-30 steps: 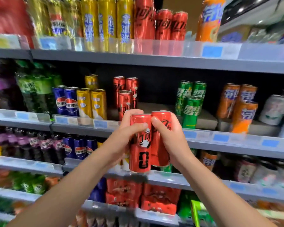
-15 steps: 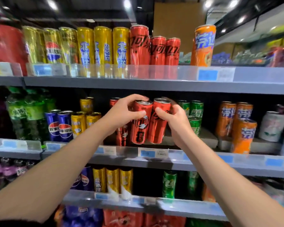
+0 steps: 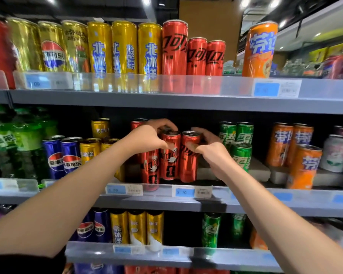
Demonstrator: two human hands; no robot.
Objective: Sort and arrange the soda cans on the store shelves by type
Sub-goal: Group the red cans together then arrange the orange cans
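Both hands curled round red cola cans, setting them onto the middle shelf.

Left hand (image 3: 147,138) grips the left red can (image 3: 170,155) near its top, thumb in front and fingers over the rim; right hand (image 3: 210,150) holds the right red can (image 3: 189,157) the same way. The two cans stand upright and side by side, touching, just behind the middle shelf (image 3: 246,202) lip, among other red cans (image 3: 150,169) — green cans (image 3: 241,155) to the right, yellow cans (image 3: 89,150) to the left. Whether their bases are fully down I cannot tell. Likely risk: the slim cans are tall and packed close, so letting go early or brushing a neighbour while pulling the fingers out could tip one — and topple the row or roll a can off the edge.
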